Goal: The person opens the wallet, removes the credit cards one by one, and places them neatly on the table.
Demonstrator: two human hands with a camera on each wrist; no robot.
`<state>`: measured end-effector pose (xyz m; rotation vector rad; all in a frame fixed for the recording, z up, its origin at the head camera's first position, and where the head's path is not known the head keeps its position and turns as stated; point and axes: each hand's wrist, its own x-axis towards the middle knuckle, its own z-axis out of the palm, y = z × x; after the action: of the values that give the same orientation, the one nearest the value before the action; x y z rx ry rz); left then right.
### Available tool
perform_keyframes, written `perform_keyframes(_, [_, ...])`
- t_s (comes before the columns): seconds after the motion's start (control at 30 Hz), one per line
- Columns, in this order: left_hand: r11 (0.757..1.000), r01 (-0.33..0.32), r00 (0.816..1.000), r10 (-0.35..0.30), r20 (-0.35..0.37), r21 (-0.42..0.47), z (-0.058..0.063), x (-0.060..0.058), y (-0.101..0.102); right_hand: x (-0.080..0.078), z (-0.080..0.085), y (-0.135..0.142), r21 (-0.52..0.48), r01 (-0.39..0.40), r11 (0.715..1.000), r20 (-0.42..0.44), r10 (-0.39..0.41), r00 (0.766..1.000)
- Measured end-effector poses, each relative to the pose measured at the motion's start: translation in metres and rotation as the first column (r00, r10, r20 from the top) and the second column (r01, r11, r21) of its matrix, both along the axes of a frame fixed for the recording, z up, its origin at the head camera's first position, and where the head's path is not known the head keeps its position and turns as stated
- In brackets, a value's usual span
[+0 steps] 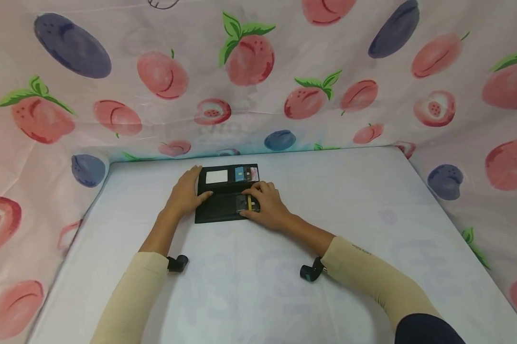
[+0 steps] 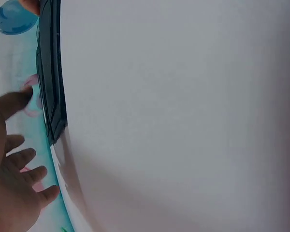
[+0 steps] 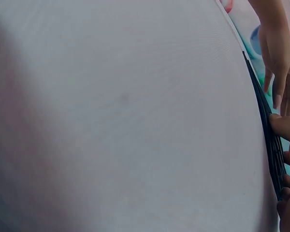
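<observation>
A black wallet (image 1: 215,208) lies opened flat on the white table, its fold running left to right. My left hand (image 1: 185,191) is at its left edge, fingers extended and thumb reaching over the fold. At the right side of the lower half, my right hand (image 1: 269,205) pinches a dark card with a yellow stripe (image 1: 246,203) between thumb and fingers, partly covering it. The upper half carries a clear window (image 1: 217,177) and several cards (image 1: 245,173) in slots. In the left wrist view the wallet (image 2: 50,72) shows edge-on beside my spread left fingers (image 2: 24,157).
A white cloth (image 1: 250,277) covers the table, with faint lettering showing through. Fruit-print curtains (image 1: 258,105) hang along the back and both sides. Black wrist cameras (image 1: 312,270) stick out from both sleeves over the table.
</observation>
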<state>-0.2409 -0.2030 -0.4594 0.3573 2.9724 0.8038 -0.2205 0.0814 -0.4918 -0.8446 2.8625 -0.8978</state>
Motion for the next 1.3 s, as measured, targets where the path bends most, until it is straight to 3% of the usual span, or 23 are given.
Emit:
perform_keyframes(0.2, [0.994,0.113,0.991,-0.113,0.065,0.0,-0.007,0.002,-0.006,0.0,0.002,-0.001,-0.014,0.006,1.0,0.016,-0.006,1.0])
perform_keyframes(0.3, [0.99,0.138,0.983,-0.137,0.122,0.003,-0.009,0.004,-0.009,0.0,0.002,-0.001,-0.019,0.008,1.0,0.022,-0.008,1.0])
perform_keyframes(0.47, [0.988,0.153,0.976,-0.151,0.16,-0.003,-0.01,0.008,-0.013,0.0,0.001,-0.001,-0.026,0.009,1.0,0.025,-0.008,1.0])
perform_keyframes(1.3, [0.983,0.171,0.971,-0.158,0.178,-0.061,-0.01,0.009,-0.011,-0.003,-0.006,-0.001,-0.129,0.025,0.991,-0.002,-0.025,1.0])
